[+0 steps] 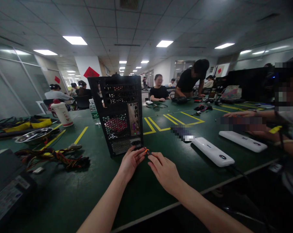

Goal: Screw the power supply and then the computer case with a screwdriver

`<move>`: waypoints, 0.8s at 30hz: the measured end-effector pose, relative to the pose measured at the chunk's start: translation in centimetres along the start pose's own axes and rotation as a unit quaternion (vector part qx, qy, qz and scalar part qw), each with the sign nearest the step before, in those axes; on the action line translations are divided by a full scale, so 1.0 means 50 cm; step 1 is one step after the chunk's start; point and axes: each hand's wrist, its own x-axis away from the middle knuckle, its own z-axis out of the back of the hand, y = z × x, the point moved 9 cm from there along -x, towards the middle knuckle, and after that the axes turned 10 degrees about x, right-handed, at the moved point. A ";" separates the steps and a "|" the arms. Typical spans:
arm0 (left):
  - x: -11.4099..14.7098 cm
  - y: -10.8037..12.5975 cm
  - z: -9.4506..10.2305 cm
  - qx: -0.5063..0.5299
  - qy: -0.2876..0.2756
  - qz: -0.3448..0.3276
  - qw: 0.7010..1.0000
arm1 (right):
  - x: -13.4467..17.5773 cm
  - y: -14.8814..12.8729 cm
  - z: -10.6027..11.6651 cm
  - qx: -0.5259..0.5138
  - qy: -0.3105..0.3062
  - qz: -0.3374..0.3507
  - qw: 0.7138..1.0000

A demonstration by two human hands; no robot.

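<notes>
A black computer case (105, 106) stands upright on the green table (88, 187), its back panel with ports, mesh and power socket facing me. At the case's lower right corner is my left hand (131, 161), palm partly turned up and fingers stretched out beside the power socket. Whether those fingers touch the case I cannot tell. Just right of it, my right hand (164, 170) pinches a small black-and-orange tool (147, 151). The tool's far end lies by my left fingertips, and its exact kind is too small to make out.
Left of the case lie bundled cables (64, 158), a grey power supply unit (8, 191), a metal bowl (35, 135), a white tumbler (62, 113) and a water bottle (94, 113). On the right are two white power banks (211, 151) and a co-worker's hands (243, 118).
</notes>
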 end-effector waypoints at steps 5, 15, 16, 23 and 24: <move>-0.001 0.001 0.000 -0.003 -0.011 -0.003 1.000 | -0.001 -0.006 0.003 -0.020 -0.012 0.006 1.000; 0.001 0.004 -0.004 -0.008 -0.007 -0.002 1.000 | 0.002 0.009 -0.014 -0.011 -0.021 -0.019 1.000; 0.001 0.004 -0.004 -0.008 -0.007 -0.002 1.000 | 0.002 0.010 -0.015 -0.014 -0.025 -0.021 0.999; 0.000 0.006 -0.001 -0.011 0.001 -0.005 1.000 | 0.005 -0.007 -0.017 -0.015 -0.022 0.017 1.000; 0.000 0.006 -0.002 -0.012 0.001 -0.004 1.000 | 0.004 -0.002 -0.018 -0.009 -0.020 0.005 1.000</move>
